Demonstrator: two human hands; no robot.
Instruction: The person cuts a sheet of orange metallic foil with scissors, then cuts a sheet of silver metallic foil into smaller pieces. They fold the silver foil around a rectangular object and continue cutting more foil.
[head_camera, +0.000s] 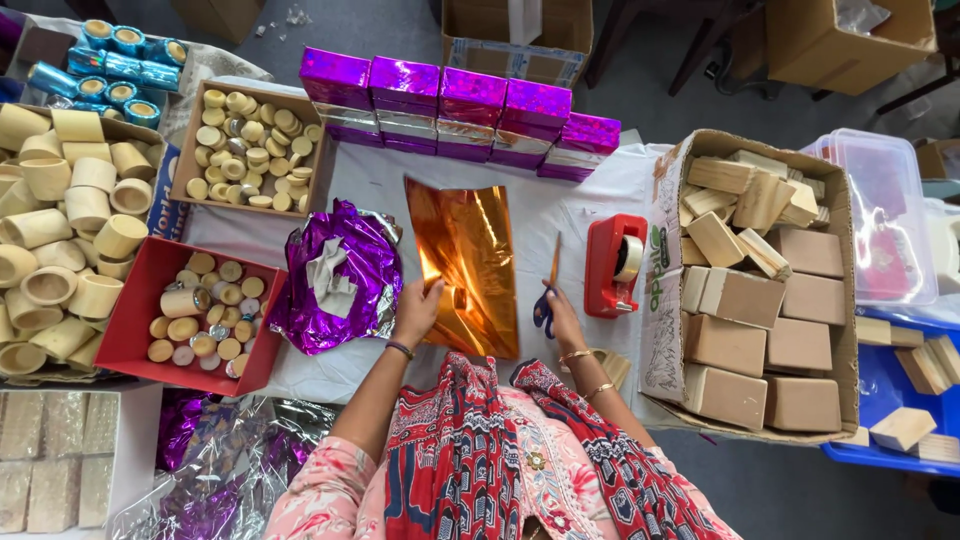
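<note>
Left hand (415, 312) lies near centre, its fingers pinching the near left edge of a shiny orange foil sheet (468, 262) spread on the white table (560, 215). Right hand (563, 318), just right, grips blue-handled scissors (548, 290) beside the sheet. Right: red tape dispenser (613, 265). Left: crumpled purple foil (340, 275). Far: a row of purple foil-wrapped boxes (455, 110).

The lower edge of the orange foil sheet (465, 262) is covered by the red patterned scarf (455, 450). The handles of the scissors (548, 290) are hidden inside the right hand (562, 318). The crumpled clear and purple wrap (225, 470) is cut off by the bottom edge.
</note>
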